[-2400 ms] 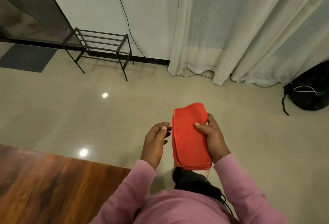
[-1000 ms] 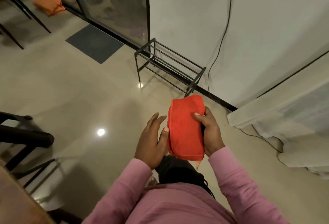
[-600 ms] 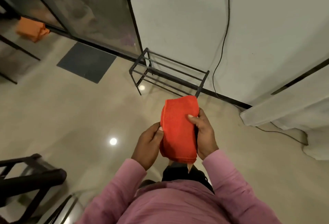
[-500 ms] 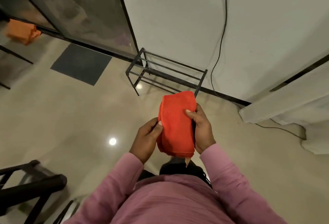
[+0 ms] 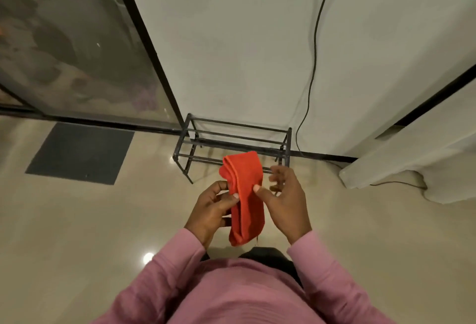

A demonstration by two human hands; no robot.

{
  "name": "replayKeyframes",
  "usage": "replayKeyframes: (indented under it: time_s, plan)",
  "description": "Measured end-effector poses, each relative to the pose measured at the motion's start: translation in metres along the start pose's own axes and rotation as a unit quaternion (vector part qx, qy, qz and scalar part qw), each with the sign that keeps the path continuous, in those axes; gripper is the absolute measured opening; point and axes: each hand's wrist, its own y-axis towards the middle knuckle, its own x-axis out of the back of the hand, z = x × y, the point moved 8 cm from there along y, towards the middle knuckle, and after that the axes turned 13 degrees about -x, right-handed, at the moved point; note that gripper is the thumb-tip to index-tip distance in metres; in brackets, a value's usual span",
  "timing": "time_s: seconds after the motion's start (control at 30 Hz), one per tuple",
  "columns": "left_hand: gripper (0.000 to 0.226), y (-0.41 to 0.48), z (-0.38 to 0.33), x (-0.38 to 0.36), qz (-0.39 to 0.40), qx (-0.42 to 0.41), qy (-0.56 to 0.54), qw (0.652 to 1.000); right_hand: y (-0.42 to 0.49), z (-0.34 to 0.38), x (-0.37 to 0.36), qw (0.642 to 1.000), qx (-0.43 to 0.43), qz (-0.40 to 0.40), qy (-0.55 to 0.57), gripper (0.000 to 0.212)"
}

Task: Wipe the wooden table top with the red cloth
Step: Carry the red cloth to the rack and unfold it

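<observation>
Cloth came first: the red cloth (image 5: 246, 197), folded into a long thick strip, hung upright between both hands at waist height, well above the pale tiled floor (image 5: 77, 233). The left hand (image 5: 212, 210) was curled shut on its near edge, thumb pressed against the fabric about midway up. The right hand (image 5: 286, 200) touched it only with the thumb tip; its other fingers (image 5: 277, 174) were spread loose and blurred behind the strip, so most of the hold seemed to rest with the left.

No wooden table top showed anywhere in the head view. Ahead stood a black metal rack (image 5: 233, 147) against the white wall (image 5: 231, 40), with a grey mat (image 5: 79, 152) to the left by the glass door (image 5: 64, 53) and a cable (image 5: 313, 66) trailing down the wall.

The main risk looked to be the folds. With the right hand so slack, the layers could slip and fall open, leaving a floppy rag that bunches instead of a flat pad. A weak pinch could also drop the cloth onto the floor, picking up grit that would later scratch or smear the wood. Wiping had not begun.
</observation>
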Motion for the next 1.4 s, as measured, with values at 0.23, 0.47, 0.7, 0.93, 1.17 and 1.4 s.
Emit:
replayKeyframes:
  time_s: [0.23,0.47,0.7,0.93,1.17,1.4]
  plan:
    - [0.018,0.029,-0.037,0.05,0.085,-0.046,0.057,0.994,-0.023,0.033,-0.086,0.999,-0.013,0.04,0.018,0.04]
    - [0.015,0.04,-0.044,0.058,0.111,-0.018,0.04,0.993,-0.015,0.049,-0.087,1.0,-0.021,0.014,0.013,0.016]
    - [0.013,0.054,-0.053,0.061,0.092,-0.048,0.088,0.991,-0.012,0.055,-0.093,1.0,-0.024,0.003,0.008,0.027]
    - [0.02,0.076,-0.052,0.113,-0.089,-0.036,0.085,0.992,0.008,0.033,-0.054,0.975,-0.129,-0.034,0.18,0.021]
    - [0.03,0.089,-0.046,0.129,-0.107,0.005,0.043,0.993,0.014,0.035,-0.042,0.975,-0.108,-0.008,0.195,0.023]
    - [0.068,0.09,-0.043,0.121,-0.062,-0.056,0.184,0.979,0.011,0.049,-0.047,0.983,-0.054,-0.005,0.176,0.024]
